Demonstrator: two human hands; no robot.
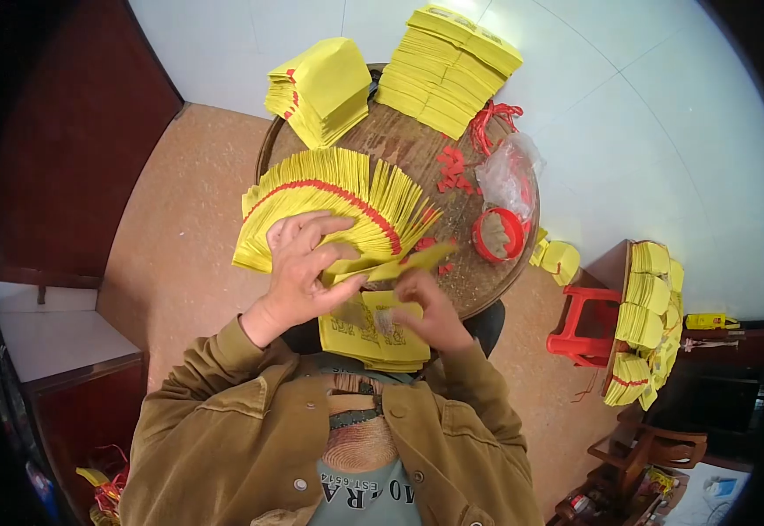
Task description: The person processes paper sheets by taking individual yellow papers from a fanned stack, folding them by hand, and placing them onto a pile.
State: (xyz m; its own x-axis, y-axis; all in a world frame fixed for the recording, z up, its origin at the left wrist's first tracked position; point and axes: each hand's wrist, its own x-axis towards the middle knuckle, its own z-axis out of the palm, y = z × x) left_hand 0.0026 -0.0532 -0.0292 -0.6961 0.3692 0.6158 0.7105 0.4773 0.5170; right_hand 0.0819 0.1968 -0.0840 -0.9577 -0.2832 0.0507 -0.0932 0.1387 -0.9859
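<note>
A wide fan of folded yellow papers [303,191] with a red band of small strips lies on the round table's near side. My left hand [305,265] is over its front edge, fingers curled and thumb pointing right, gripping a loose folded yellow paper [391,266]. The paper's right end is smeared by motion. Just below that end is my right hand [437,311], blurred, its fingers bent; whether it grips the paper cannot be made out. Under both hands, a stack of printed yellow sheets [378,346] rests at my lap.
On the round wooden table [391,140] stand two yellow paper stacks [448,74], red scraps [452,171], a clear plastic bag [509,171] and a red-rimmed bowl [498,235]. At right, a red stool [582,326] stands beside piled yellow bundles [645,298].
</note>
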